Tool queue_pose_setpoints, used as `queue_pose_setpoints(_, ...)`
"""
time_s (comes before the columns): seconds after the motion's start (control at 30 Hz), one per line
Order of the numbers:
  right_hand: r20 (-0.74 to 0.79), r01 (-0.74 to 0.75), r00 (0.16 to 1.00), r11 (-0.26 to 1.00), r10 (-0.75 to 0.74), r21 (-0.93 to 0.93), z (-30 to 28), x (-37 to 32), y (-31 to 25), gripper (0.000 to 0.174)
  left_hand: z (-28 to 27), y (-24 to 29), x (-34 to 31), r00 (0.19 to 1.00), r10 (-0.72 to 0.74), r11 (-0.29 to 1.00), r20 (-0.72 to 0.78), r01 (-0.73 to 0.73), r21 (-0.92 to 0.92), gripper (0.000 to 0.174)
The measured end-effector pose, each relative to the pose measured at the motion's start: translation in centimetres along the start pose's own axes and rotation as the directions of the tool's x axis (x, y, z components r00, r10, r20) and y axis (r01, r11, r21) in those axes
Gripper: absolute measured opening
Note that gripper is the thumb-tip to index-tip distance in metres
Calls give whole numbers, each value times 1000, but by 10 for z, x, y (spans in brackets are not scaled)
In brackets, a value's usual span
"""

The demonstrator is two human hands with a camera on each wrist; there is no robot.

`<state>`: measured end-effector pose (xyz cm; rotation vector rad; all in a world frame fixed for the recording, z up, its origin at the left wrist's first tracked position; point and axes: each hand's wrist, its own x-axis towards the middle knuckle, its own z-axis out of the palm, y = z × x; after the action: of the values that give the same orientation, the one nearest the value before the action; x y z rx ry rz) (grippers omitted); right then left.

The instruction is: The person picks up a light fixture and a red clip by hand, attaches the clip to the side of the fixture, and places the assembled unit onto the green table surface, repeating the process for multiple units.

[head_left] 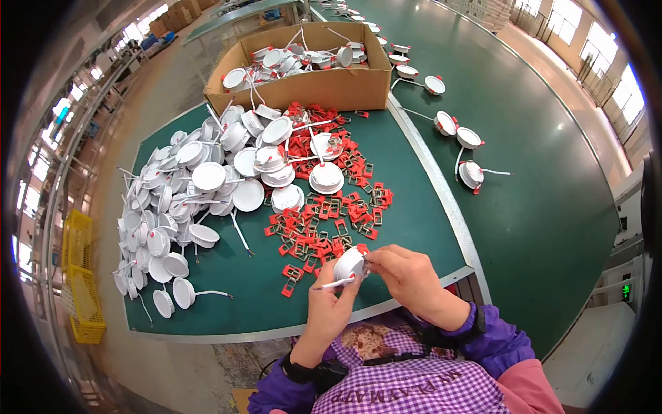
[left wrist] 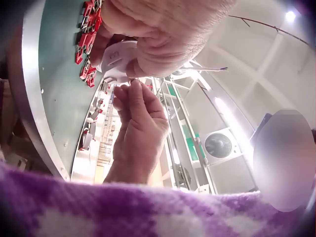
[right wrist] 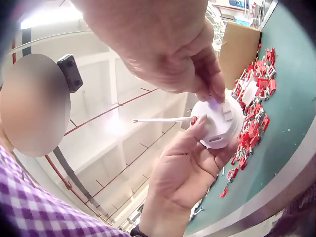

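Note:
My left hand (head_left: 327,314) holds a round white downlight (head_left: 349,264) by its rim, close over the front of the green table. A short white cable (right wrist: 160,120) with bare wire ends sticks out from the light, beside a red bit at its base. From the other side my right hand (head_left: 412,277) pinches a small clip at the light's edge. Fingers hide most of that clip; a bit of red shows beside the fingertips in the head view. Just beyond both hands lie loose red-and-metal spring clips (head_left: 310,238). Slots show in the light's white back (right wrist: 216,138).
A large heap of white downlights (head_left: 209,176) covers the table's left side. Behind it stands a cardboard box (head_left: 331,90) full of more lights. Along the right runs a green conveyor belt (head_left: 545,165) with a row of finished-looking lights (head_left: 472,174). A metal edge (head_left: 441,200) separates belt and table.

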<state>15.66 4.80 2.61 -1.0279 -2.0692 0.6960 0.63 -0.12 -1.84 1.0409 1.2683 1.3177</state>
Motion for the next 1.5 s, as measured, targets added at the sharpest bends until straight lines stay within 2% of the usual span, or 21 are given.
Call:
queue_pose_setpoints(0.07, -1, 5, 1000, 1000, -5, -2, 0, -1, 1, 16, -6, 7, 1, 995, -37, 983, 92, 19, 182, 31)
queue_pose_setpoints(0.23, -1, 39, 999, 999, -39, -10, -3, -5, 4, 19, -11, 20, 2, 981, -16, 971, 195, -31, 238, 30)
queue_pose_setpoints(0.3, 47, -262, 965, 937, 259, 229, -10, -6, 0, 26, -11, 26, 0, 974, 17, 973, 226, -68, 219, 30)
queue_pose_setpoints(0.33, 44, -263, 965, 938, 259, 228, -12, -10, 4, 26, -12, 30, -3, 970, 0, 967, 245, -62, 246, 28)
queue_pose_setpoints(0.4, 281, -481, 877, 730, 390, 487, -18, -17, 10, 33, -10, 35, -10, 959, -69, 980, 274, 14, 199, 27)
queue_pose_setpoints(0.5, 391, -561, 819, 731, 420, 390, -28, -19, 1, 36, -5, 19, -17, 962, -83, 997, 261, 81, 18, 29)
queue_pose_setpoints(0.57, 412, -604, 789, 699, 455, 383, -28, -18, 2, 36, -8, 12, -18, 954, -81, 997, 287, 72, 42, 33)
queue_pose_setpoints(0.73, 537, -745, 651, 589, 537, 315, -20, -14, 12, 37, -9, 3, -20, 919, -219, 957, 327, 268, -109, 33)
queue_pose_setpoints(0.77, 535, -744, 652, 589, 537, 315, -19, -13, 17, 37, -10, 1, -20, 919, -218, 958, 329, 266, -109, 33)
queue_pose_setpoints(0.83, 549, -583, 755, 751, 358, 311, -20, -12, 25, 35, -13, -2, -21, 922, -222, 963, 318, 258, -78, 33)
queue_pose_setpoints(0.87, 550, -583, 754, 752, 358, 309, -21, -7, 24, 35, -14, 1, -20, 922, -221, 963, 316, 258, -80, 33)
queue_pose_setpoints(0.97, 511, -487, 807, 822, 295, 294, -21, 16, 28, 34, -21, 10, -19, 953, -208, 933, 218, 261, -248, 34)
queue_pose_setpoints(1.0, 317, -336, 903, 937, 291, 97, -10, 23, 42, 29, -29, 10, -19, 967, -192, 968, 165, 215, -134, 35)
queue_pose_setpoints(1.03, 121, -202, 968, 969, 219, -139, -1, 29, 52, 23, -33, 10, -18, 979, -166, 986, 115, 169, -14, 36)
queue_pose_setpoints(1.1, 124, -145, 977, 970, 171, -193, 13, 35, 58, 20, -32, 16, -19, 984, -174, 982, 48, 177, -60, 36)
queue_pose_setpoints(1.17, 134, -87, 983, 967, 122, -239, 22, 38, 60, 17, -34, 16, -21, 966, -257, 914, -15, 238, -330, 31)
queue_pose_setpoints(1.2, 163, -85, 978, 957, 134, -277, 26, 38, 61, 18, -34, 16, -22, 967, -255, 915, -19, 234, -330, 31)
queue_pose_setpoints(1.27, 220, -94, 961, 945, 169, -315, 27, 39, 60, 22, -34, 13, -22, 931, -361, 653, 49, 290, -699, 31)
queue_pose_setpoints(1.3, 224, -90, 961, 945, 166, -315, 26, 39, 59, 22, -34, 12, -22, 932, -360, 652, 46, 286, -702, 31)
queue_pose_setpoints(1.37, 269, -82, 947, 940, 177, -330, 24, 38, 58, 19, -35, 9, -20, 902, -353, 428, 250, 393, -814, 36)
queue_pose_setpoints(1.5, 276, -118, 940, 951, 199, -287, 13, 32, 62, 16, -29, 20, -19, 881, -357, 479, 309, 457, -749, 42)
